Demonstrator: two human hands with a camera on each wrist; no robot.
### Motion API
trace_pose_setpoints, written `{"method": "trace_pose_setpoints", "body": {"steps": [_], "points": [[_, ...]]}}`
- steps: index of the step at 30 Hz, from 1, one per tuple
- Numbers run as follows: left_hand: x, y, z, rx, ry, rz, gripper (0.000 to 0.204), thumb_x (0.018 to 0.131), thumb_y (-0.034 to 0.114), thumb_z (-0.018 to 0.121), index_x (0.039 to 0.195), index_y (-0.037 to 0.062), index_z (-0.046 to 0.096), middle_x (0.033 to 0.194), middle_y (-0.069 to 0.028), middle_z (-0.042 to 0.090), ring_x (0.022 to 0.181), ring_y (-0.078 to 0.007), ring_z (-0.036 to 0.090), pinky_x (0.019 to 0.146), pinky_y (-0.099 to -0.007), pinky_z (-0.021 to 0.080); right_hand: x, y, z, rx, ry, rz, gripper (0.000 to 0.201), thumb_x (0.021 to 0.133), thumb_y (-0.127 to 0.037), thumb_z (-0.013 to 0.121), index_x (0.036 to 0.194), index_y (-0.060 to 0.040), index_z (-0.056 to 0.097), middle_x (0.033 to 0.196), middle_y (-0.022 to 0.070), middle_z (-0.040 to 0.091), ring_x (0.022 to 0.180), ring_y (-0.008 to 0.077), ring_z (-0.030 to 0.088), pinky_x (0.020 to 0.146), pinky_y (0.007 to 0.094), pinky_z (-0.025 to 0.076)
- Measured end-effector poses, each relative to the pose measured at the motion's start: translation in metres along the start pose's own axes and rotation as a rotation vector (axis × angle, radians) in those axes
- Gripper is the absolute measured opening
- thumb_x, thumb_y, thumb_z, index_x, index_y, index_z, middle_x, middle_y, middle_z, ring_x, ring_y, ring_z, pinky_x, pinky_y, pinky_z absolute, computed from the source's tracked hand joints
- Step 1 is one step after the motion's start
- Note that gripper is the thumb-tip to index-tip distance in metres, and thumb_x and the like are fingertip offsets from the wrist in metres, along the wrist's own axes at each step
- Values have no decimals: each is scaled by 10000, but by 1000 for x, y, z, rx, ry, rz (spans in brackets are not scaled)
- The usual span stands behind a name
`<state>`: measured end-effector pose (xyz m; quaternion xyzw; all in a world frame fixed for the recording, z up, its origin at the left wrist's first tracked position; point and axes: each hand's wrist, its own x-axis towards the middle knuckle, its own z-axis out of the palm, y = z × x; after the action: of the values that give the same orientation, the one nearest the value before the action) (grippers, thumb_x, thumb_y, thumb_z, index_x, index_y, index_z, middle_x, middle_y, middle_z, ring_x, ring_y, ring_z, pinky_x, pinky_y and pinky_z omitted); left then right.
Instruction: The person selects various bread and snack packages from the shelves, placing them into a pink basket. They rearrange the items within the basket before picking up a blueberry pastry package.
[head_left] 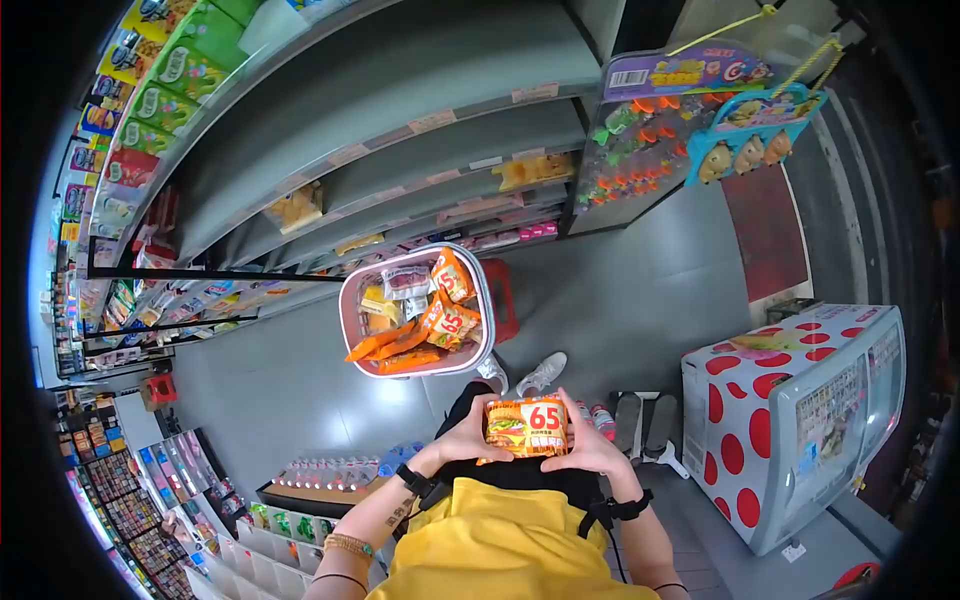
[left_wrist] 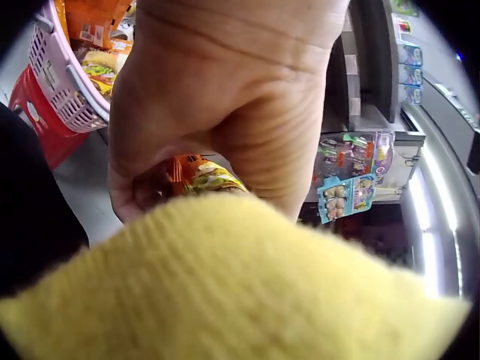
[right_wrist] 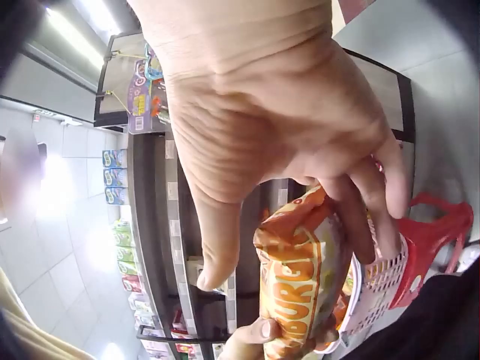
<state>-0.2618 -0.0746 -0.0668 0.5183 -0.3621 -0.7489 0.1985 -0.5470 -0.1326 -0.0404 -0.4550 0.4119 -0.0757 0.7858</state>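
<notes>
Both hands are at an orange packaged burger (head_left: 525,425) marked "65", held low in front of the yellow shirt. The left hand (head_left: 463,437) pinches its left end; in the right wrist view that hand's thumb (right_wrist: 262,330) presses on the wrapper. The right hand (head_left: 592,452) is at the other end. Its fingers (right_wrist: 367,217) lie along the far side of the packet, while its thumb (right_wrist: 217,255) stands spread apart from it. Beyond the hands, a pale pink basket (head_left: 344,320) holds several orange "65" packets (head_left: 450,322), a purple packet (head_left: 405,282) and yellow ones.
Behind the basket rise grey shelves (head_left: 390,90) with a few packets on them. A red basket (head_left: 503,300) is beside the pink one. Hanging toy cards (head_left: 650,140) are at the shelf end. A red-spotted freezer (head_left: 740,440) stands to the right, bottled drinks (head_left: 330,473) to the left.
</notes>
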Motion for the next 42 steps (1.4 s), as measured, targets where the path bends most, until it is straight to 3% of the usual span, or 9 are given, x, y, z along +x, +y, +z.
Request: {"method": "trace_pose_setpoints", "body": {"steps": [4, 9, 12, 15, 24, 27, 35, 38, 42], "points": [[4, -5, -4, 72, -15, -75, 1240, 650, 182, 974, 1537, 21, 123, 1439, -160, 409, 1384, -245, 392, 1164, -348, 333, 15, 26, -1, -146, -26, 17, 1358, 662, -128, 955, 1630, -86, 3, 1523, 196, 396, 1327, 247, 503, 1088, 378, 445], [11, 13, -8, 139, -77, -75, 1329, 642, 222, 974, 1569, -6, 49, 1441, -209, 431, 1374, -279, 434, 1165, -355, 355, 25, 28, -9, -64, -47, -1, 1313, 651, -71, 943, 1622, -69, 60, 1540, 174, 384, 1354, 237, 472, 1121, 377, 418], [21, 8, -10, 154, -87, -83, 1264, 644, 174, 960, 1555, 13, 98, 1425, -201, 446, 1363, -278, 444, 1159, -350, 362, 28, 23, -15, 63, -66, 15, 1288, 658, -66, 936, 1620, -72, 79, 1547, 165, 379, 1338, 241, 494, 1108, 375, 434], [29, 8, -9, 152, -125, -122, 1206, 651, 134, 945, 1541, 48, 136, 1408, -188, 458, 1346, -271, 455, 1144, -346, 376, 28, 30, -25, -2, -75, 66, 1265, 663, -73, 934, 1615, -83, 101, 1563, 167, 356, 1317, 246, 518, 1093, 376, 449], [48, -1, -9, 88, -192, -233, 1225, 634, 132, 945, 1543, 54, 127, 1421, -194, 458, 1336, -282, 479, 1140, -347, 388, 33, 31, -41, 51, -100, 168, 1167, 708, -19, 878, 1596, -109, 127, 1204, 158, 637, 1105, 212, 646, 984, 361, 502], [50, -2, -7, 110, -189, -258, 1262, 621, 164, 959, 1547, 40, 111, 1438, -205, 449, 1350, -289, 473, 1145, -354, 385, 37, 58, -41, 122, -113, 151, 1139, 729, 6, 858, 1595, -105, 127, 1229, 151, 628, 1110, 197, 638, 968, 348, 508], [57, -8, -7, 237, -173, -283, 1281, 622, 201, 960, 1550, 21, 95, 1438, -219, 450, 1357, -300, 474, 1149, -357, 382, 44, 67, -44, 145, -91, 134, 1138, 736, -23, 878, 1599, -91, 140, 1250, 135, 618, 1095, 184, 641, 950, 339, 516], [57, -30, -10, 290, -170, -74, 1227, 693, 112, 912, 1558, 55, 44, 1381, -198, 480, 1039, -248, 638, 859, -327, 568, 46, 62, -44, 158, -86, 133, 1139, 736, -42, 882, 1598, -83, 139, 1220, 128, 627, 1068, 180, 648, 934, 335, 519], [62, 1, -15, 94, -224, -263, 1182, 720, 59, 876, 1564, 90, 49, 1330, -179, 505, 769, -170, 645, 652, -286, 570, 46, 67, -46, 144, -110, 183, 1135, 734, -50, 878, 1597, -83, 141, 1189, 123, 629, 1036, 174, 648, 915, 334, 523]]}}
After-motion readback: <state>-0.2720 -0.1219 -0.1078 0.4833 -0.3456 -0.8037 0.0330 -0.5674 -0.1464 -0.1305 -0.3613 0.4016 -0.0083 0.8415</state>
